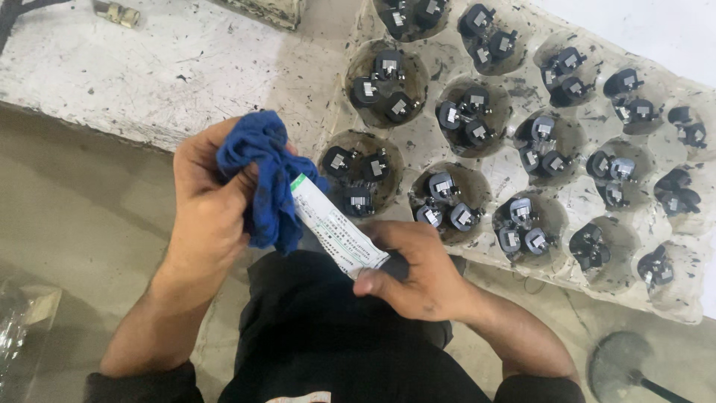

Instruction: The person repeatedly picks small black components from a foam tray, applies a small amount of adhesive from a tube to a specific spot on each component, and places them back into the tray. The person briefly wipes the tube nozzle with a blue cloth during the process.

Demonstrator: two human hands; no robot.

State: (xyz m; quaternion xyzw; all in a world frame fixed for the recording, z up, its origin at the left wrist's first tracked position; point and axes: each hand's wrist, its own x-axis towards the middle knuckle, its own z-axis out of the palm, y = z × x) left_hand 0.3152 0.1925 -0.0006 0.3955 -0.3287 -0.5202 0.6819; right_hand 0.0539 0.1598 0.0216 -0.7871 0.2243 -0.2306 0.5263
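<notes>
With the left hand (pixel 205 201) bunched on a blue rag (pixel 262 179) and the right hand (pixel 418 272) pinching the white tube (pixel 335 233), whose nozzle end seems buried in the cloth, a hard squeeze could smear paste.

A: Where does your one camera sit?

B: On your head. It looks steeply down over your chest and lap, so your forearms enter from the bottom edge.

A: How near is it?

B: Close, at arm's reach. Your left hand (pixel 207 205) and right hand (pixel 418 269) fill the lower middle of the frame.

A: Which way does it face?

B: Down and forward. A tray (pixel 492 172) runs from the centre to the upper right corner and is cut by the top and right edges. A white slab (pixel 171 67) takes the upper left, with the floor (pixel 67 216) below it.

A: Any second view sharing this?

B: No, only the head view.
</notes>
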